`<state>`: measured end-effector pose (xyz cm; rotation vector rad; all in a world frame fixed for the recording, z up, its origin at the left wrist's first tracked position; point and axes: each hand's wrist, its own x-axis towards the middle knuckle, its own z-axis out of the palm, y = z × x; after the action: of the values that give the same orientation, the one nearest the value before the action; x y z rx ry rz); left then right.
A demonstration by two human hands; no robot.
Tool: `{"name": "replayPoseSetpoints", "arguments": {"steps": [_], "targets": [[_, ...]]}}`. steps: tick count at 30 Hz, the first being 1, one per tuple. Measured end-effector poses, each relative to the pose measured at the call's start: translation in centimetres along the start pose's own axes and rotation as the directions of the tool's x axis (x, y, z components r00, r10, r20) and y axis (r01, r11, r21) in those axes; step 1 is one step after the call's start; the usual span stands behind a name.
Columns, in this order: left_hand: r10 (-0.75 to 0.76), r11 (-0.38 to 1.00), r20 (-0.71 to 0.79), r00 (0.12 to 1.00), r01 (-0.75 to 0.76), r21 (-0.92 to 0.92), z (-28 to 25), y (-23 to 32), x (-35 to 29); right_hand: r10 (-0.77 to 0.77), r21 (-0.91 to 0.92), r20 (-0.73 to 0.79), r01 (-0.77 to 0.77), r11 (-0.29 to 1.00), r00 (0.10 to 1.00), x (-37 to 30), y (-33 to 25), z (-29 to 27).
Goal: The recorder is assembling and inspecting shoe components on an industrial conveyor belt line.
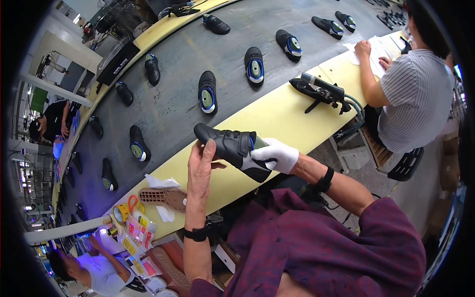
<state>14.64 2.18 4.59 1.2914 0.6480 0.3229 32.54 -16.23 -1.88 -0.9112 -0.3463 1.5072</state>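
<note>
A black shoe (228, 147) with a strap across its top is held up over the pale yellow bench edge (292, 126). Bare, my left hand (202, 161) grips it near the toe, thumb along its side. My right hand (277, 155), in a white glove, holds the heel end by the opening, where a green insole and blue lining show. To the left of my left forearm, a brown shoe sole (162, 197) lies on the bench beside pieces of white paper (162, 182).
Several black shoes stand spread over the dark conveyor belt (173, 101) beyond the bench. A black handheld tool with a hose (321, 91) rests on the bench at right. A seated person in a striped shirt (415, 101) works there. Tape (120, 213) and packets (137, 232) sit at lower left.
</note>
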Motion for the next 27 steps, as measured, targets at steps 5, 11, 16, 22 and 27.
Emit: {"name": "replayPoseSetpoints", "arguments": {"steps": [5, 11, 16, 22, 27], "targets": [[0.359, 0.712, -0.119, 0.926, -0.189, 0.677, -1.8, -2.5, -1.0, -0.625, -0.947, 0.164, 0.299, 0.116, 0.764, -1.2, 0.3, 1.9], [0.412, 0.136, 0.306, 0.858, -0.391, 0.91, -0.1, -8.2, -0.9, -0.473, -0.899, 0.354, 0.154, -0.41, 0.807, -0.6, 3.3, 0.5], [0.518, -0.047, 0.355, 0.778, -0.388, 0.92, -0.5, -7.7, -0.3, -0.31, -0.884, 0.4, 0.275, -0.377, 0.862, -3.2, 1.7, 0.1], [0.45, 0.051, 0.272, 0.851, -0.329, 0.943, -1.8, -9.6, -2.1, -0.635, -0.908, 0.378, 0.135, -0.397, 0.674, -5.0, -3.7, -4.3], [0.4, 0.012, 0.19, 0.897, -0.212, 0.977, 0.5, -10.7, -2.4, -0.792, -0.808, 0.233, -0.341, -0.481, 0.564, -2.1, -10.8, -14.5]]}}
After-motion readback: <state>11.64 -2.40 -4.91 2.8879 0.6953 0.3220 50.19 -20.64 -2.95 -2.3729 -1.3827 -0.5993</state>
